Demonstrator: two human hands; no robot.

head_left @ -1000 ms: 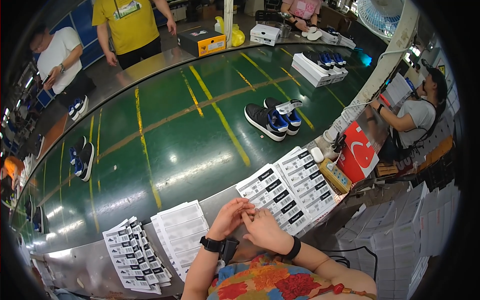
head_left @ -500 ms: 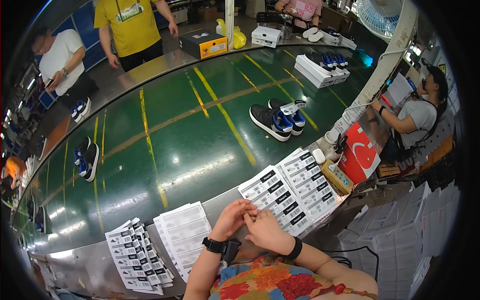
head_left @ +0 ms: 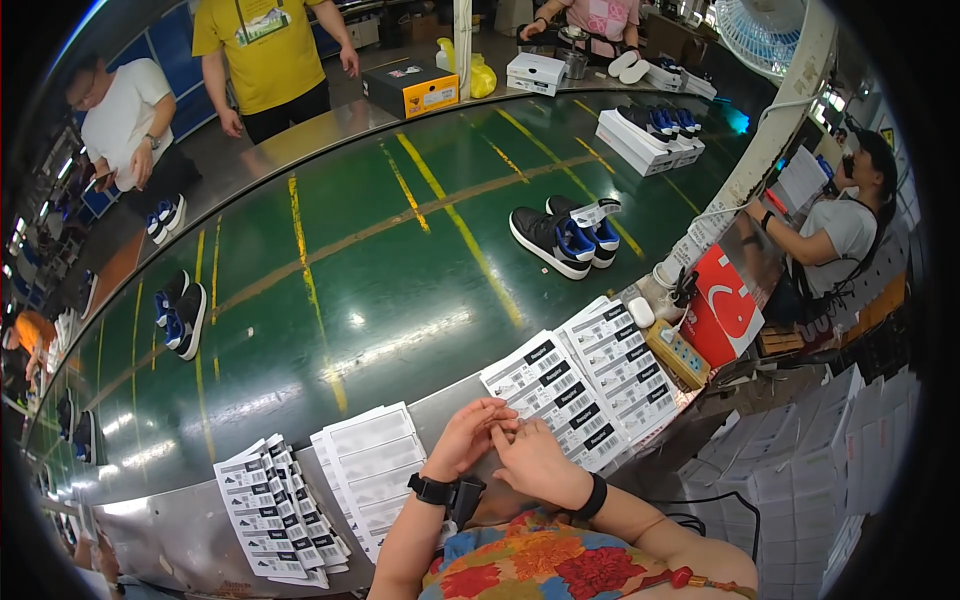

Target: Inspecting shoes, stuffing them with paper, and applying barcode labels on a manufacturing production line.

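Note:
My left hand (head_left: 464, 440) and my right hand (head_left: 541, 464) meet over the front metal edge, fingers bent and fingertips together. Whether anything small sits between those fingertips is hidden. Just right of them lie label sheets (head_left: 551, 390) with black blocks and barcodes, and a second stack of label sheets (head_left: 622, 365) beside these. To the left are pale blank-looking sheets (head_left: 375, 468) and a fanned pile of printed label sheets (head_left: 262, 512). Beyond, on the green conveyor belt (head_left: 400, 300), stands a pair of black shoes (head_left: 553, 243) with blue lining and a paper tag.
Another pair of shoes (head_left: 184, 315) rides the belt at left; a white shoebox (head_left: 640, 150) carrying shoes is far right. A power strip (head_left: 680, 353) and white earbud case (head_left: 640, 312) border the sheets at right, near a post (head_left: 745, 165). Several people work around the belt.
The belt has carried its shoes and shoebox slightly to the right. My hands keep the same pose. At the far side, a person in pink has stretched an arm leftward.

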